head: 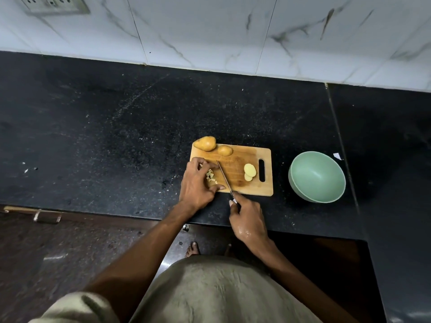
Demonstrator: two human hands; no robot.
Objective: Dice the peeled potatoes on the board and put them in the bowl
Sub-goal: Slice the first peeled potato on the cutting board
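A wooden cutting board (242,157) lies on the black counter. Two whole potatoes, a larger one (205,143) and a smaller one (225,150), sit at its far left edge. Two or three round potato slices (249,171) lie near the board's handle slot. My left hand (198,183) curls over a small heap of diced potato pieces (210,177) at the board's left side. My right hand (247,217) grips the handle of a knife (224,177), whose blade lies on the board just right of the dice. A green bowl (303,194) stands to the right, with nothing visible inside.
The black stone counter (116,136) runs wide to the left and behind the board, ending at a white marbled wall (210,31). A small white scrap (337,156) lies behind the bowl. The counter's front edge is just below my hands.
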